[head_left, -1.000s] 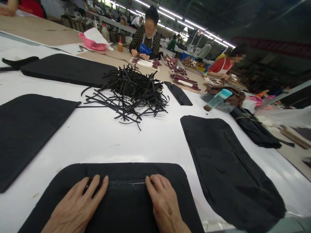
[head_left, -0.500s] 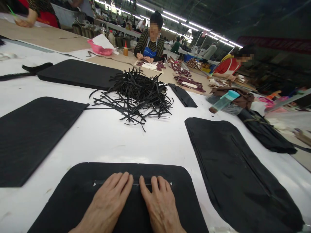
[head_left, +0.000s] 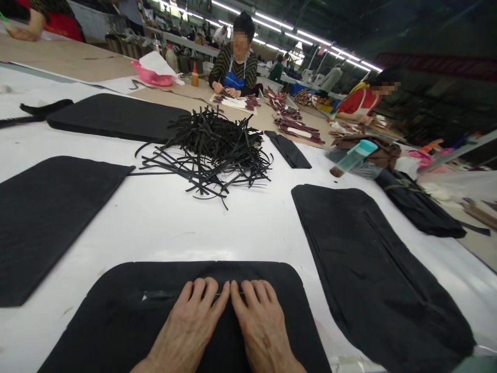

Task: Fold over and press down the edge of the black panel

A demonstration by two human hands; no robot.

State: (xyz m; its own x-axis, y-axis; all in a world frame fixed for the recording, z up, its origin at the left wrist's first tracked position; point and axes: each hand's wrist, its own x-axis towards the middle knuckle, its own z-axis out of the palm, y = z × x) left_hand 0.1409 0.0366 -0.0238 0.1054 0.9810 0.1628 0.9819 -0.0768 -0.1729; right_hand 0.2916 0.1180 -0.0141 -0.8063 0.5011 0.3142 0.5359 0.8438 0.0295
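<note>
A black flat panel [head_left: 116, 321] with rounded far corners lies in front of me on the white table. A slit-like line runs across it, with a small white triangular mark at its left end. My left hand [head_left: 190, 321] rests palm down on the panel, fingertips on the line. Close beside it, my right hand [head_left: 260, 321] lies palm down too, its fingertips over the line's right part. The two index fingers nearly touch. Both hands have their fingers extended and slightly bent, pressing on the panel. The line's right end is hidden under my right hand.
Beyond the panel lies a heap of black strips [head_left: 217, 140]. Black panels are stacked at the right [head_left: 361, 248], left [head_left: 50, 217] and back [head_left: 116, 116]. A bottle with a turquoise lid [head_left: 355, 155] lies at the right. Across the table, a person in a blue apron [head_left: 235, 77] handles strips.
My left hand has slid right along the line, closing the gap to my right hand. The right-hand white mark is now covered. The whole view has shifted slightly.
</note>
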